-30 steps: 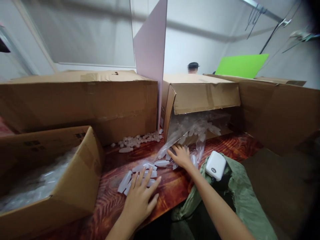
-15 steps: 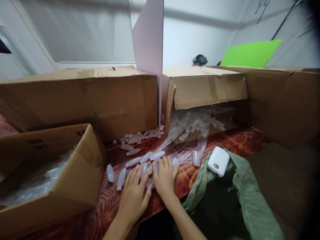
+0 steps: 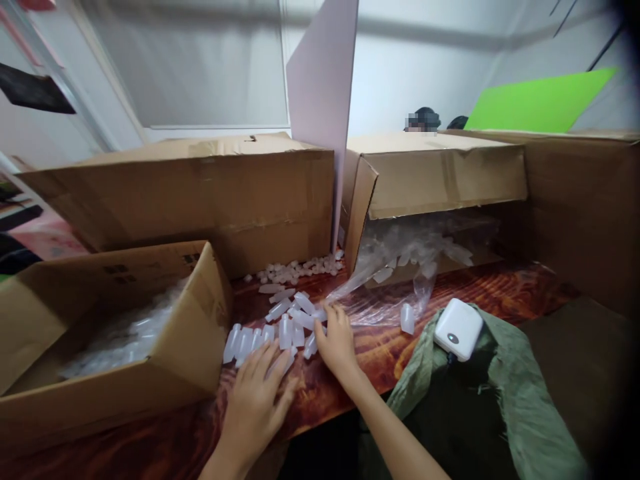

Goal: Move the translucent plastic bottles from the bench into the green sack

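Several small, translucent white plastic bottles [image 3: 285,331] lie on the reddish wood-grain table [image 3: 320,400] in front of me. Some form a side-by-side row at the left; others are heaped loosely. My left hand [image 3: 256,393] rests palm down at the near side of the row, fingers stretched out and touching the bottles. At the heap's right edge is my right hand [image 3: 338,343], its fingers apart and slightly bent against the bottles. Neither hand grips a bottle. Behind the heap lies a pile of small white caps [image 3: 295,271].
An open carton [image 3: 185,340] at the left holds more bottles. A tipped carton [image 3: 445,180] spills bottles and a clear plastic bag [image 3: 370,303]. A white power bank [image 3: 459,329] sits on green cloth [image 3: 525,380]. A person's head [image 3: 425,120] shows behind the cartons.
Bottles at the left are now lined up side by side, and the others are bunched closer together. My left hand has drawn slightly nearer to me. The view has turned left.
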